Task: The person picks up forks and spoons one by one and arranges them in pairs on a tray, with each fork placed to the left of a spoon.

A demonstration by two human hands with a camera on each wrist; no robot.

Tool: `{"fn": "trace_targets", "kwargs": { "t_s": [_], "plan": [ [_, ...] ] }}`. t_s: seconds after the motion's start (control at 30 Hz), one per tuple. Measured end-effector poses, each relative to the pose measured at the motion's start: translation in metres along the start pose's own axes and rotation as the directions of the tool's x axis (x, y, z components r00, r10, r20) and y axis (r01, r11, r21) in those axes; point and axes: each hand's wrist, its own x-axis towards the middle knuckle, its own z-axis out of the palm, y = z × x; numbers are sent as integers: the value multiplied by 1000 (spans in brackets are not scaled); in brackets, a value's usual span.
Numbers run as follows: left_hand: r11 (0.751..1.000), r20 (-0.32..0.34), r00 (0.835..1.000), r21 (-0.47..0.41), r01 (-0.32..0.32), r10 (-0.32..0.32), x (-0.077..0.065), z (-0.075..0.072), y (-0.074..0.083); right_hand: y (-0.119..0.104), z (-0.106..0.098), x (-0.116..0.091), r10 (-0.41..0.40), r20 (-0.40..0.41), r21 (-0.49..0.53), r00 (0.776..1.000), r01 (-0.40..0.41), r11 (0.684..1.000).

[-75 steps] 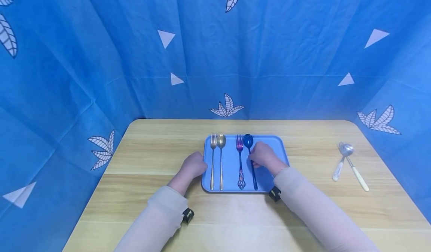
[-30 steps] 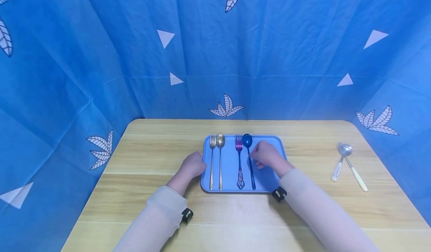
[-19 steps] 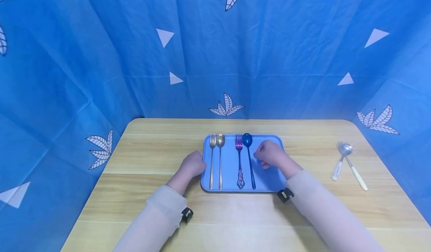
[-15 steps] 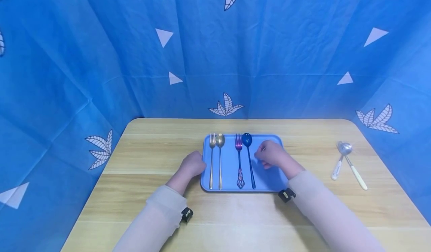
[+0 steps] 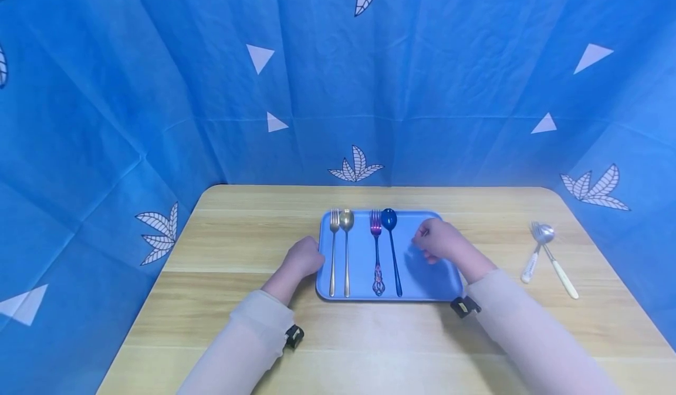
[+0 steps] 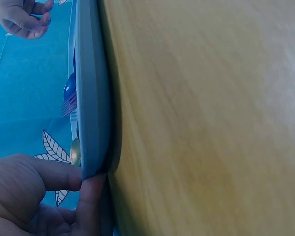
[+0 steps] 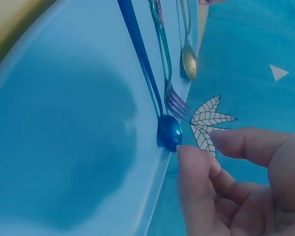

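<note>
My left hand (image 5: 303, 257) pinches the left rim of a blue tray (image 6: 94, 98) between thumb and finger. My right hand (image 5: 439, 240) hovers over the tray's right part, fingers loosely bent; in the right wrist view a gap shows between thumb (image 7: 246, 142) and forefinger, with nothing held. On the tray, left to right, lie a gold fork (image 5: 333, 254), a gold spoon (image 5: 346, 254), a purple fork (image 5: 376, 254) with an ornate handle, and a dark blue spoon (image 5: 394, 254). The blue spoon is nearest to my right hand.
A fork (image 5: 530, 264) with a white patterned handle and a spoon (image 5: 562, 277) with a cream handle lie crossed on the wooden table (image 5: 369, 348), right of the tray. A blue patterned curtain (image 5: 449, 90) hangs behind and at both sides.
My right hand let go of the blue spoon's handle and moved right, away from it. The spoon's handle end shifted slightly left early on. My left hand stays at the tray's rim.
</note>
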Motion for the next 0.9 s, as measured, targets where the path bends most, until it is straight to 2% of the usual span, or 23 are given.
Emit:
{"fn": "trace_targets", "kwargs": {
  "t_s": [0.27,0.57,0.9],
  "plan": [
    [1000,7,1000,-5,19,-19,3,1,-1,5,-14,-7,-27,-11,-25,1000,27,999],
    [1000,2,1000,-3,10,-10,-1,1,1,17,-33,-18,-34,-26,4,999,34,999],
    [1000,3,1000,-3,2,-2,-1,0,1,36,-60,-30,-28,-58,-49,998,26,998]
  ]
}}
